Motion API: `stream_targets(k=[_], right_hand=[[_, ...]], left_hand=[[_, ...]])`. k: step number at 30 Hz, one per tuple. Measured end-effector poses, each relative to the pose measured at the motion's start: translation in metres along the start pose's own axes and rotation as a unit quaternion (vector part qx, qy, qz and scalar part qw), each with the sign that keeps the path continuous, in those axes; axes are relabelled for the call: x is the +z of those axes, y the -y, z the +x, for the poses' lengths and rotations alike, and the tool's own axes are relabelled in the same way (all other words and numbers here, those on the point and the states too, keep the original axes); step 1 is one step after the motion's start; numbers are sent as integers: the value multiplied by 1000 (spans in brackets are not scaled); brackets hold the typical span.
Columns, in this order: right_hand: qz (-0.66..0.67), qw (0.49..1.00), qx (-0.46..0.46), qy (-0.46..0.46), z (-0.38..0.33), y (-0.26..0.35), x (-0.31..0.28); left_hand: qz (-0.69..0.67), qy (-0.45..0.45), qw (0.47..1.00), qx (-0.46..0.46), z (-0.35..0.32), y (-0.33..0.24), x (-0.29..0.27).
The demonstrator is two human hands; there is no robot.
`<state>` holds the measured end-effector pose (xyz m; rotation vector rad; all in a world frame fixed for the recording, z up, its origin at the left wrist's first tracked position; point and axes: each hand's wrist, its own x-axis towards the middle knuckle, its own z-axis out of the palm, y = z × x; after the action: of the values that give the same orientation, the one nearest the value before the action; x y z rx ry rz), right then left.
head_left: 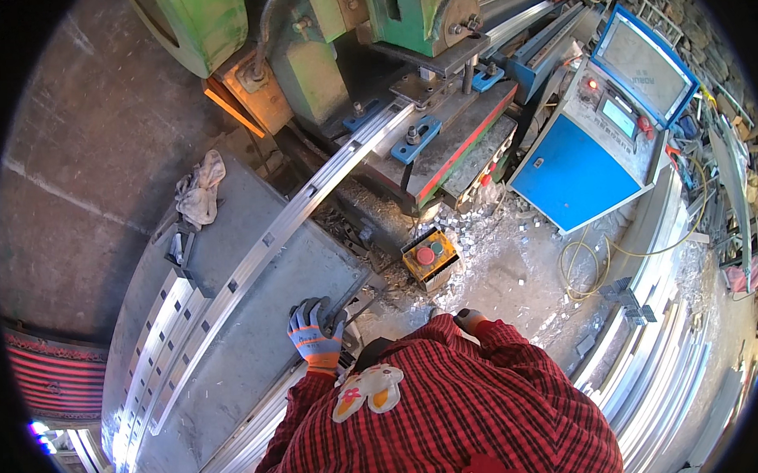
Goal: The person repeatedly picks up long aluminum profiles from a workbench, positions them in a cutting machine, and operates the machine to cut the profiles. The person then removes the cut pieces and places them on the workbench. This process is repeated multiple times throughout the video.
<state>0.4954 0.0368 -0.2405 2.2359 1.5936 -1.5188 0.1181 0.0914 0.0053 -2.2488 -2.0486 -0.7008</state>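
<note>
My left hand [315,330], in a grey glove with an orange cuff, is at the right edge of a grey metal table [300,278]. Its fingers are bent but apart, and nothing shows in them. A long aluminium profile [267,240] with square holes crosses the table; its far end lies in the die of a green punch press [403,16]. My right hand [469,319], in a dark glove, is close to my body, its fingers mostly hidden. Ahead of my hands sits a yellow button box [431,255] with a red and a green button.
More punched profiles [151,352] and a rag [199,189] lie on the table. A blue control cabinet [575,173] stands right of the press. Metal chips [515,243] litter the floor near a loose hose [585,270]. Stacked profiles [654,343] lie at the right.
</note>
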Motion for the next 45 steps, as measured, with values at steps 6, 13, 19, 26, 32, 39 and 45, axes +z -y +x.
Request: stream_targets(k=[6,13,19,26,32,39,45], right_hand=[[9,1000,9,3,4,-4,2],[27,1000,6,-1,1,-5,2],[0,1000,2,6,1,-5,-1],[-1,1000,0,3,-3,-2,-3],[10,1000,2,-5,-5,-2,-3],[0,1000,-5,-3,0,-8,0],[-14,1000,-10,-3,2,-10,2]], left_hand=[[1,-5,1000,2,1,-2,-2],[-1,-14,1000,2,0,-1,-1],[-7,-15,1000,11,1,-2,-1],[2,-5,1000,12,0,1,0],[0,-14,1000,10,0,0,0],[6,-8,1000,5,0,1,0],[0,-12,1000,7,0,1,1]])
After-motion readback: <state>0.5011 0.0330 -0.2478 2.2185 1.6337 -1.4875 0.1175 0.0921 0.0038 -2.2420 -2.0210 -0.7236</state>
